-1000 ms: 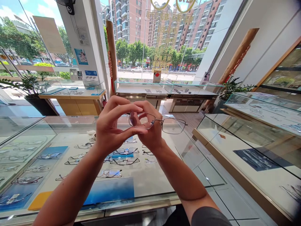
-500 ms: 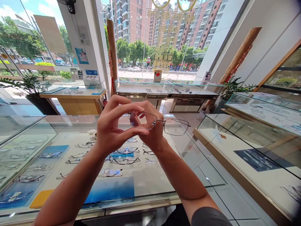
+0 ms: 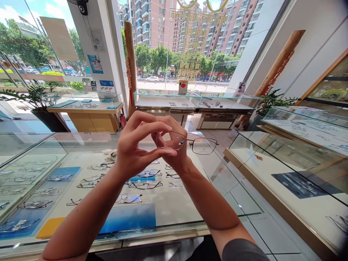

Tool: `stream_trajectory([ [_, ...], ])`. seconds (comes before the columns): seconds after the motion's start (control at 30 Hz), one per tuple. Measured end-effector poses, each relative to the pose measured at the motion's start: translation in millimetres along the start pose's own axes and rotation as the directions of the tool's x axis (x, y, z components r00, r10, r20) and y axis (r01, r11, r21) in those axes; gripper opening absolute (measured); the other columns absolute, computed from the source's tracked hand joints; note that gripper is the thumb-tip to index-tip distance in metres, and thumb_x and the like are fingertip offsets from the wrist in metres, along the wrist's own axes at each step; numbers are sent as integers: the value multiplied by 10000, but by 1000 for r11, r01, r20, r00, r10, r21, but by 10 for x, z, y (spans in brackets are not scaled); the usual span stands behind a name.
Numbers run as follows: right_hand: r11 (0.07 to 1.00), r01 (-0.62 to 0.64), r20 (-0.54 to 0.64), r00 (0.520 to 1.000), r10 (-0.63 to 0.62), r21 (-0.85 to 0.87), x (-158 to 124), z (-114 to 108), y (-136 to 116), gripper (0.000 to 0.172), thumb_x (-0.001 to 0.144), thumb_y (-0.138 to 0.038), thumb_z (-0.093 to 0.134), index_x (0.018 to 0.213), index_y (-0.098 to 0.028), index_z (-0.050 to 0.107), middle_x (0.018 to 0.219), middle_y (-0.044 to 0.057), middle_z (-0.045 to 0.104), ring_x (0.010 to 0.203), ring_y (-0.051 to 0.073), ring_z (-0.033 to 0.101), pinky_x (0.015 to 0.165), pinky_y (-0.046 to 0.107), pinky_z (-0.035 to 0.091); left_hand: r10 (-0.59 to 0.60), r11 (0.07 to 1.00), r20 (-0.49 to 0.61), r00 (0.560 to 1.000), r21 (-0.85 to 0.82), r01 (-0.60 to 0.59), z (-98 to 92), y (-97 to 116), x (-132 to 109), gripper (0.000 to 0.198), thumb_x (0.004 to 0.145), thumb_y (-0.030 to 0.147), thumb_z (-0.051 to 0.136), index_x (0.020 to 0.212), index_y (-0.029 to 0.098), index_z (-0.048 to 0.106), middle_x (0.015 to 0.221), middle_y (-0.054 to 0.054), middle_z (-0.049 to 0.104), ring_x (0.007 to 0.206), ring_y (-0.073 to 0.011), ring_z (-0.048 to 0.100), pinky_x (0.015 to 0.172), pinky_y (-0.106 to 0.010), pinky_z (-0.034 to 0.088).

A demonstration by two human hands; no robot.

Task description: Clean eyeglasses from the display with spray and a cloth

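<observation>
A pair of thin metal-framed eyeglasses [image 3: 204,146] is held up over the glass display counter, its far lens standing free to the right. My left hand [image 3: 136,146] pinches the near lens, with the index finger along the top of the rim and the thumb along the bottom. Behind that lens, my right hand [image 3: 176,139] is curled against the frame. Its fingers are largely hidden by the lens and my left hand, though it appears to grip the glasses from the back. Small print shows on the free lens.
Rows of eyeglasses [image 3: 145,185] lie inside the counter below, beside a blue panel [image 3: 130,219] and a yellow pad [image 3: 50,227]. A crumpled pale cloth [image 3: 111,156] sits beyond my left wrist. Another glass case [image 3: 272,159] stands to the right.
Both hands have shifted slightly right, with the eyeglasses between them. The glasses have turned a little, and my left finger and thumb sit further along the near lens.
</observation>
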State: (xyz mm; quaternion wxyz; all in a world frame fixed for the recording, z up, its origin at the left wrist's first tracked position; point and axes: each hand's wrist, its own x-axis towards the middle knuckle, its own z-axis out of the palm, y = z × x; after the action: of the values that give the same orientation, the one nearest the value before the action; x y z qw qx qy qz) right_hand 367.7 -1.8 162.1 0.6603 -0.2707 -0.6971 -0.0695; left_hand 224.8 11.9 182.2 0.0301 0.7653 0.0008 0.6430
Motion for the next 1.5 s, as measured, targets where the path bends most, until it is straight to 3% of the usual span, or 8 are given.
stream_trajectory([
  [0.2, 910, -215, 93, 977, 194, 356, 17, 46, 61, 122, 1020, -347, 717, 953, -248, 694, 970, -1, 699, 849, 149, 651, 697, 295, 533, -81, 989, -15, 997, -127, 79, -19, -36, 9, 534, 777, 561, 1009, 1225, 336, 824, 1056, -36, 670, 953, -203, 643, 800, -349, 604],
  [0.37, 733, -328, 179, 944, 277, 596, 63, 99, 189, 195, 910, -419, 802, 913, -243, 719, 978, 0, 643, 893, 169, 626, 810, 346, 561, -206, 920, 27, 978, -335, 203, -81, -75, 41, 551, 719, 571, 1043, 1167, 323, 841, 1059, -55, 668, 985, -221, 654, 797, -352, 622],
  [0.53, 526, -407, 288, 911, 295, 747, 48, 150, 244, 247, 848, -448, 845, 912, -249, 713, 991, 1, 635, 929, 175, 620, 864, 356, 574, -272, 837, 55, 961, -479, 264, -78, -82, 35, 542, 691, 490, 1077, 1151, 306, 856, 1052, -62, 678, 1003, -225, 663, 807, -343, 627],
  [0.67, 449, -418, 327, 906, 269, 789, 34, 156, 243, 171, 852, -384, 800, 914, -253, 709, 973, -2, 642, 906, 170, 622, 845, 335, 544, -325, 784, 39, 945, -547, 292, -51, -79, 19, 545, 701, 511, 1069, 1152, 292, 856, 1064, -61, 685, 986, -211, 665, 805, -326, 626],
  [0.87, 444, -430, 333, 900, 283, 786, 50, 128, 234, 101, 819, -271, 771, 832, -246, 674, 900, -15, 604, 864, 159, 565, 817, 308, 493, -416, 684, 66, 907, -635, 360, -64, -63, 17, 568, 706, 564, 1055, 1149, 284, 836, 1032, -44, 690, 930, -192, 692, 829, -324, 650],
  [1.03, 505, -465, 394, 885, 247, 728, 45, 74, 253, 180, 819, -367, 847, 920, -264, 741, 929, -12, 620, 859, 166, 563, 788, 315, 504, -430, 624, 166, 887, -656, 425, -144, -26, 73, 528, 734, 545, 1043, 1115, 253, 823, 994, -38, 718, 882, -179, 709, 828, -312, 651],
  [1.27, 569, -510, 443, 857, 265, 645, 10, 8, 220, 184, 872, -400, 857, 909, -274, 728, 1017, 12, 665, 1022, 208, 625, 962, 402, 572, -378, 648, 202, 903, -639, 414, -199, -29, 117, 516, 702, 532, 1060, 1092, 258, 861, 991, -46, 735, 861, -168, 692, 761, -265, 625],
  [1.5, 649, -521, 476, 838, 266, 554, 14, -51, 238, 259, 890, -485, 844, 936, -276, 699, 1029, 13, 671, 1017, 210, 635, 923, 402, 615, -288, 684, 287, 914, -606, 406, -230, -66, 144, 491, 728, 549, 1042, 1089, 264, 870, 983, -68, 724, 868, -183, 695, 736, -274, 602],
])
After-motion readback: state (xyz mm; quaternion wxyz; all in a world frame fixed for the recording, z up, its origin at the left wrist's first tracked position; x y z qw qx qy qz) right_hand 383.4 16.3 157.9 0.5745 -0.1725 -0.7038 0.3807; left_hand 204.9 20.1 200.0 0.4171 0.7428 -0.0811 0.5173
